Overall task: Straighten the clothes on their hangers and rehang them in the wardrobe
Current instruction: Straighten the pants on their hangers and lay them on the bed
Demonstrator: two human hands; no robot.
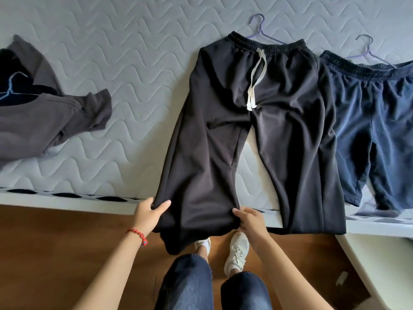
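Hands (148,212) (251,220) gripping black trousers (245,135) leg hem, fingertips tucked under cloth, purple hanger (260,30) mostly hidden.

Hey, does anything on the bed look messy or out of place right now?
Yes. The grey top at the left lies crumpled, its sleeve twisted, half off its blue hanger. The black trousers lie flat, hems hanging over the mattress edge.

Black trousers (252,135) lie flat on a quilted mattress (134,63), waistband over a purple hanger (261,30). The left hand (148,214) and right hand (250,220) each pinch a side of one leg's hem at the mattress edge. Navy shorts (377,130) lie right of the trousers, a grey shirt (44,115) far left.
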